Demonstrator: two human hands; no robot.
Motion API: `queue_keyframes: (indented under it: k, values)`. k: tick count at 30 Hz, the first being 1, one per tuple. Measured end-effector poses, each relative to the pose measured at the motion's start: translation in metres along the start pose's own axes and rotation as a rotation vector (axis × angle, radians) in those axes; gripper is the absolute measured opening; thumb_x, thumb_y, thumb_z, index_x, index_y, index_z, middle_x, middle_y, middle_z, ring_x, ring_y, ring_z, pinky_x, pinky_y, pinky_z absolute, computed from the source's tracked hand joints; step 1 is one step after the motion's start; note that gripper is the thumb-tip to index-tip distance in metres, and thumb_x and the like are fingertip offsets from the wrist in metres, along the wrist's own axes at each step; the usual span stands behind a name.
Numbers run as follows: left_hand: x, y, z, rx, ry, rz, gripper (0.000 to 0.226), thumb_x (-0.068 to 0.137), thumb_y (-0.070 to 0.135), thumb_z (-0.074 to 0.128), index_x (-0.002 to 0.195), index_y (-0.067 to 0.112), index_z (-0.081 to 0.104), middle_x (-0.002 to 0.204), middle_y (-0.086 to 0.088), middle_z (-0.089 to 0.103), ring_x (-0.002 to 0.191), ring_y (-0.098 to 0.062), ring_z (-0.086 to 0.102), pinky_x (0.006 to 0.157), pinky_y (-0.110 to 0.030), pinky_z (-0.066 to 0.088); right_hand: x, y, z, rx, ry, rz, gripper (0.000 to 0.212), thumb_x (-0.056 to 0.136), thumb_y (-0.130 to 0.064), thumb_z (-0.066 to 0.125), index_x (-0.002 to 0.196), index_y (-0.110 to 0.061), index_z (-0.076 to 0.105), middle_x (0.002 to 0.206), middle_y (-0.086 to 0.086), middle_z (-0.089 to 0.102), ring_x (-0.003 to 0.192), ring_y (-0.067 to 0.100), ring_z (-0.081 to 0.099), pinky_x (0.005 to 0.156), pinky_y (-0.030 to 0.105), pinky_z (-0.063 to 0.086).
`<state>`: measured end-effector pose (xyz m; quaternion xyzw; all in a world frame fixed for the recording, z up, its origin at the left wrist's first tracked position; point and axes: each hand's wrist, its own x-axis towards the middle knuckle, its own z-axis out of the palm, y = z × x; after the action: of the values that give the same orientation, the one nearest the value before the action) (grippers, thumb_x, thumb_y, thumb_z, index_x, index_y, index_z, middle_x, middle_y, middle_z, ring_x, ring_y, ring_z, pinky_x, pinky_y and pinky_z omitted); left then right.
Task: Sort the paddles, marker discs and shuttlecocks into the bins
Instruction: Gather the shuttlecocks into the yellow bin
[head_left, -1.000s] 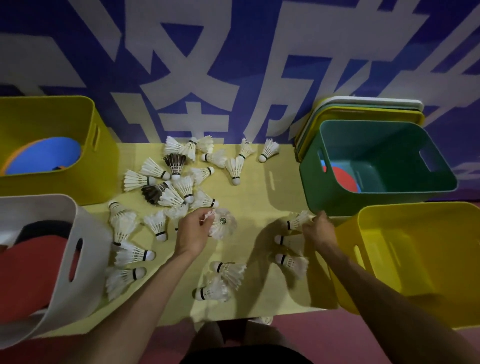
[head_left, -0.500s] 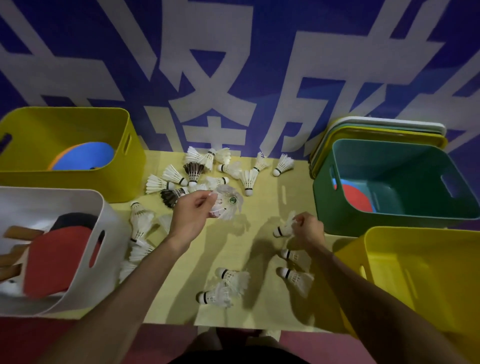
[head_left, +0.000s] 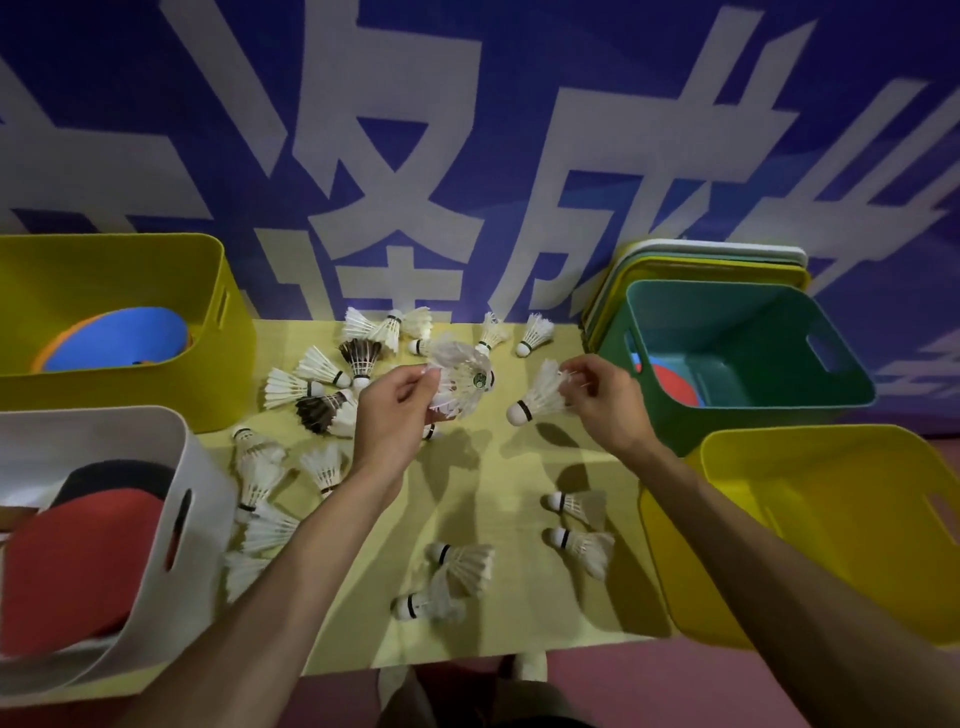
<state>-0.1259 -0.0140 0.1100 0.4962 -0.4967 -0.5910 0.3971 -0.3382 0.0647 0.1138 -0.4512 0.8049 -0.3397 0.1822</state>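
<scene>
My left hand (head_left: 390, 415) pinches a white shuttlecock (head_left: 464, 379) by its feathers, held above the yellow table (head_left: 498, 467) with its open skirt facing me. My right hand (head_left: 605, 402) pinches a second white shuttlecock (head_left: 540, 397) by the feather tips, cork pointing down and left. Several more shuttlecocks lie scattered on the table, most in a cluster (head_left: 332, 374) at the back left, two of them dark-feathered. Others lie near the front (head_left: 457, 564) and at the right (head_left: 579, 506).
A yellow bin (head_left: 228, 332) at the back left holds a blue and an orange disc. A white bin (head_left: 176, 525) at the front left holds red and black paddles. A green bin (head_left: 748, 405) at the back right holds discs. Another yellow bin (head_left: 727, 571) stands at the front right.
Both hands have lifted their shuttlecocks off the table. The right hand has risen from the right-hand group and moved back towards the green bin. The left hand holds its shuttlecock higher.
</scene>
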Motion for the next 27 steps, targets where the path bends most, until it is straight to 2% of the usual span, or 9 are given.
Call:
queue_keyframes:
  k: [3, 8, 10, 13, 16, 19, 23, 25, 27]
  values:
    - [-0.007, 0.001, 0.013, -0.029, -0.009, 0.004, 0.006, 0.092, 0.023, 0.062, 0.092, 0.021, 0.067, 0.095, 0.001, 0.069, 0.078, -0.007, 0.064, 0.068, -0.024, 0.053, -0.003, 0.000, -0.023, 0.094, 0.017, 0.009, 0.017, 0.090, -0.011, 0.060, 0.105, -0.017, 0.064, 0.091, 0.002, 0.067, 0.085, 0.020, 0.065, 0.078, 0.042, 0.057]
    - [-0.028, 0.010, 0.042, -0.024, 0.013, 0.020, 0.011, 0.090, 0.021, 0.065, 0.095, 0.012, 0.068, 0.097, 0.001, 0.064, 0.064, -0.001, 0.065, 0.069, -0.027, 0.056, -0.006, 0.011, -0.063, 0.316, 0.012, 0.061, 0.021, 0.091, -0.007, 0.059, 0.111, -0.009, 0.063, 0.098, 0.011, 0.066, 0.089, 0.020, 0.064, 0.071, 0.025, 0.056]
    - [-0.040, 0.013, 0.058, -0.037, 0.028, 0.022, 0.002, 0.089, 0.018, 0.065, 0.088, 0.017, 0.066, 0.093, 0.001, 0.063, 0.070, -0.005, 0.064, 0.066, -0.023, 0.056, -0.008, 0.022, -0.079, 0.364, -0.016, 0.062, 0.022, 0.090, -0.006, 0.059, 0.112, -0.008, 0.064, 0.098, 0.009, 0.067, 0.089, 0.019, 0.065, 0.073, 0.025, 0.056]
    - [-0.061, 0.014, 0.091, -0.022, 0.022, 0.034, 0.007, 0.089, 0.018, 0.065, 0.086, 0.023, 0.063, 0.094, 0.001, 0.064, 0.082, -0.008, 0.063, 0.062, -0.019, 0.055, -0.014, 0.046, -0.105, 0.436, -0.039, 0.074, 0.021, 0.089, -0.005, 0.060, 0.109, -0.009, 0.066, 0.095, 0.009, 0.069, 0.086, 0.019, 0.065, 0.077, 0.032, 0.055]
    - [-0.085, 0.013, 0.130, 0.001, -0.016, 0.031, 0.005, 0.089, 0.019, 0.065, 0.087, 0.023, 0.065, 0.097, 0.001, 0.067, 0.087, -0.010, 0.064, 0.064, -0.019, 0.055, -0.020, 0.075, -0.131, 0.515, -0.050, 0.074, 0.021, 0.088, -0.001, 0.060, 0.106, -0.006, 0.068, 0.085, 0.010, 0.067, 0.078, 0.018, 0.062, 0.071, 0.031, 0.051]
    - [-0.107, 0.009, 0.169, 0.020, -0.055, 0.028, 0.005, 0.090, 0.018, 0.063, 0.089, 0.021, 0.066, 0.096, 0.001, 0.068, 0.088, -0.011, 0.065, 0.068, -0.022, 0.056, -0.028, 0.109, -0.157, 0.493, -0.063, 0.039, 0.021, 0.086, 0.002, 0.061, 0.101, -0.009, 0.069, 0.067, 0.000, 0.057, 0.065, 0.011, 0.053, 0.061, 0.023, 0.044]
    - [-0.130, 0.000, 0.208, 0.128, -0.113, 0.074, 0.008, 0.091, 0.018, 0.062, 0.095, 0.015, 0.068, 0.091, 0.005, 0.067, 0.074, 0.004, 0.063, 0.066, -0.019, 0.056, -0.035, 0.150, -0.183, 0.483, -0.062, 0.076, 0.021, 0.086, 0.003, 0.060, 0.103, -0.007, 0.067, 0.064, 0.003, 0.051, 0.058, 0.009, 0.047, 0.051, 0.017, 0.040]
    - [-0.139, -0.006, 0.222, 0.215, -0.152, 0.090, 0.012, 0.091, 0.019, 0.062, 0.100, 0.014, 0.069, 0.091, 0.006, 0.069, 0.073, 0.001, 0.065, 0.069, -0.022, 0.058, -0.040, 0.169, -0.190, 0.431, -0.104, 0.103, 0.019, 0.087, 0.001, 0.061, 0.104, -0.005, 0.067, 0.064, 0.004, 0.051, 0.058, 0.011, 0.047, 0.050, 0.019, 0.041]
    - [-0.146, -0.010, 0.237, 0.297, -0.201, 0.100, 0.015, 0.091, 0.020, 0.063, 0.102, 0.013, 0.070, 0.092, 0.002, 0.072, 0.076, -0.005, 0.068, 0.074, -0.025, 0.058, -0.047, 0.188, -0.194, 0.308, -0.167, 0.123, 0.015, 0.087, -0.004, 0.063, 0.101, -0.008, 0.067, 0.069, 0.005, 0.061, 0.062, 0.015, 0.056, 0.056, 0.028, 0.048]
